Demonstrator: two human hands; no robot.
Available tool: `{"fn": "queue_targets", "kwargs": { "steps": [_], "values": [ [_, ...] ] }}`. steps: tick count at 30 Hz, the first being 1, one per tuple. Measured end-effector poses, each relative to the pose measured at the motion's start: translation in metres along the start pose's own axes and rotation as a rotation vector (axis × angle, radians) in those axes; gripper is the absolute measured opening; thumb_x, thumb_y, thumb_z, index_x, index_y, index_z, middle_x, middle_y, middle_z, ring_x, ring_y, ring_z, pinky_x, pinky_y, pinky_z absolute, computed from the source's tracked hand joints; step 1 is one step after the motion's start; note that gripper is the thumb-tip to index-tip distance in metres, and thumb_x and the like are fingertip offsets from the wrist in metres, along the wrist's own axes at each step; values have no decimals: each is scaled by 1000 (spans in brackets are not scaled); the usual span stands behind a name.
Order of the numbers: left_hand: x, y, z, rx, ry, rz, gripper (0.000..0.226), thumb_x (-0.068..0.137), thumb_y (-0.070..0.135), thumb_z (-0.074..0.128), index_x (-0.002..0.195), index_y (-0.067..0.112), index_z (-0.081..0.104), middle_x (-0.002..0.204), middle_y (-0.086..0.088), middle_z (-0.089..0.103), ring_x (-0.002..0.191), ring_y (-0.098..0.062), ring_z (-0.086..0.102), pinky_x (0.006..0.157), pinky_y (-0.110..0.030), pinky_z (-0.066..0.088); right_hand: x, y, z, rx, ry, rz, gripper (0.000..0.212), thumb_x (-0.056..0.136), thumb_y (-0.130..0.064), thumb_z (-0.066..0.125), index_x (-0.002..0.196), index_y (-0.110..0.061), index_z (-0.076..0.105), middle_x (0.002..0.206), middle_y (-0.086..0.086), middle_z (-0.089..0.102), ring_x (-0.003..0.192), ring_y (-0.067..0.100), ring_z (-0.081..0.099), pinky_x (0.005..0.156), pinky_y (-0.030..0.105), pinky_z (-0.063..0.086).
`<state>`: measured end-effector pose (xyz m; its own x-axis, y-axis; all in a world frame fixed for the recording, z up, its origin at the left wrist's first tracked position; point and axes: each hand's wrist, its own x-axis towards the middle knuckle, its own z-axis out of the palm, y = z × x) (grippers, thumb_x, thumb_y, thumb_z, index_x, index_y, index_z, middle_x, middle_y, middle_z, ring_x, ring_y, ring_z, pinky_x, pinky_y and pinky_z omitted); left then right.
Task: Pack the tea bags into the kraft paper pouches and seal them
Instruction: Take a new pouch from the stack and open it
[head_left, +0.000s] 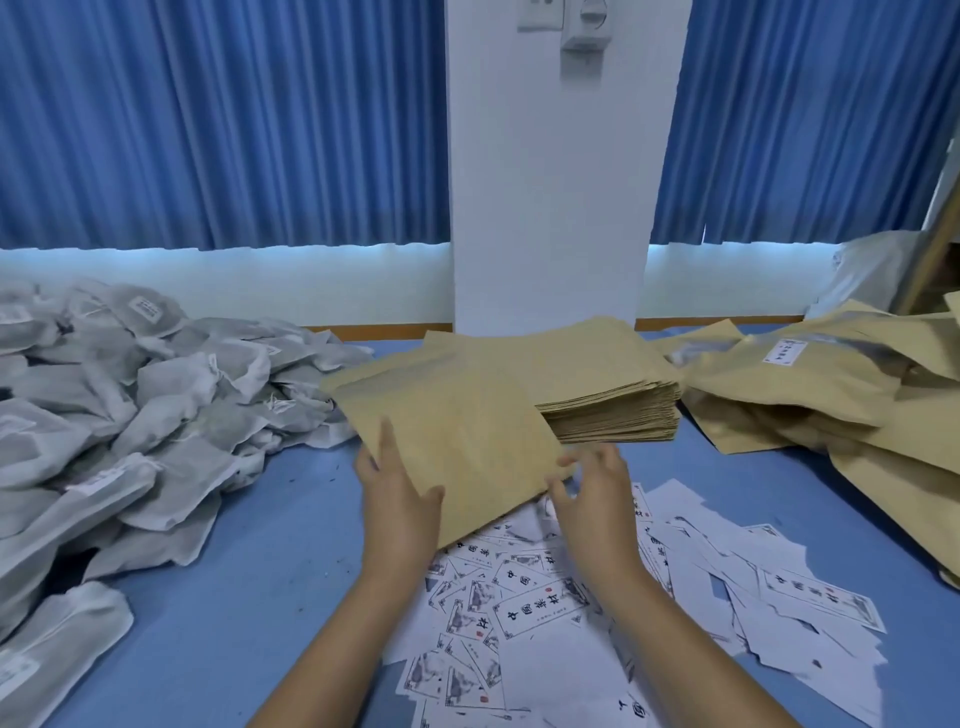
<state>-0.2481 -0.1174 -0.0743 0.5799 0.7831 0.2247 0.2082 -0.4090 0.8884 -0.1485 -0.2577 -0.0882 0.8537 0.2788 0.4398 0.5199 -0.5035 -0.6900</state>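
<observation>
Now, left hand (400, 493) gripping kraft pouch (457, 431), right hand (589, 488) pinching its corner

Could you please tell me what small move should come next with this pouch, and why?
Probably open the kraft pouch: left hand grips its edge, right hand pinches its near corner, it looks flat, and tea bags lie at left.

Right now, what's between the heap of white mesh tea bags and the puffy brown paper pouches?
A stack of flat brown paper pouches, in the head view.
</observation>
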Motion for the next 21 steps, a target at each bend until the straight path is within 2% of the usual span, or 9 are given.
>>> {"fn": "queue_targets", "kwargs": {
  "steps": [2,4,6,9,12,15,18,20,21],
  "values": [
    [1,0,2,-71,-67,-34,79,87,3,66,152,16,21,153,-8,27,124,-13,41,90,-7,24,1,-6,-3,318,-76,327,21,86,-17,68,87,-7,49,90,5,48,75,17,50,65,33,43],
    [3,0,-1,-136,-111,-81,72,87,3,66,149,13,31,152,-4,33,138,-16,33,108,-22,26,0,-10,-9,727,-183,641,20,87,-17,68,85,-2,55,82,11,56,66,18,51,74,29,47],
    [5,0,-4,-215,-133,-122,68,86,1,66,147,13,36,150,-2,37,137,-18,37,112,-34,32,1,-9,-16,912,-223,802,26,87,-19,68,100,1,59,87,11,62,64,19,54,89,33,51],
    [6,-1,-7,-396,-177,-214,64,86,-3,64,142,17,44,144,-2,44,124,-23,51,103,-41,44,1,-9,-21,958,-260,825,29,86,-23,70,99,-1,56,90,9,59,62,19,52,77,32,55],
    [7,0,-8,-662,-208,-338,58,87,-8,60,137,18,49,118,4,59,99,-21,64,74,-26,55,-1,-11,-23,995,-279,826,24,84,-24,72,90,-6,58,94,11,59,70,20,56,64,28,57],
    [9,1,-8,-752,-215,-378,57,88,-7,59,137,19,50,124,-2,59,86,-19,65,62,-22,53,-3,-14,-23,1157,-352,865,21,82,-21,73,95,-8,62,99,15,58,68,23,56,64,34,59],
    [9,-2,-5,-526,-175,-297,62,87,-2,64,140,21,44,135,-5,47,107,-26,61,84,-36,54,-4,-20,-20,1341,-372,768,7,88,-8,64,93,-4,64,99,16,64,70,21,60,58,28,58],
    [3,0,-3,7,-35,-98,73,84,8,69,146,17,33,153,-17,17,138,-31,31,107,-37,37,-5,-21,-14,1221,-294,622,8,93,-2,57,94,1,64,90,13,66,65,15,63,58,21,55],
    [-1,1,-2,249,82,114,75,83,14,70,147,14,30,155,-22,3,144,-34,15,112,-39,29,-6,-21,-11,1128,-251,572,10,94,-2,55,94,2,64,89,13,67,62,13,63,59,19,54]
  ]
}}
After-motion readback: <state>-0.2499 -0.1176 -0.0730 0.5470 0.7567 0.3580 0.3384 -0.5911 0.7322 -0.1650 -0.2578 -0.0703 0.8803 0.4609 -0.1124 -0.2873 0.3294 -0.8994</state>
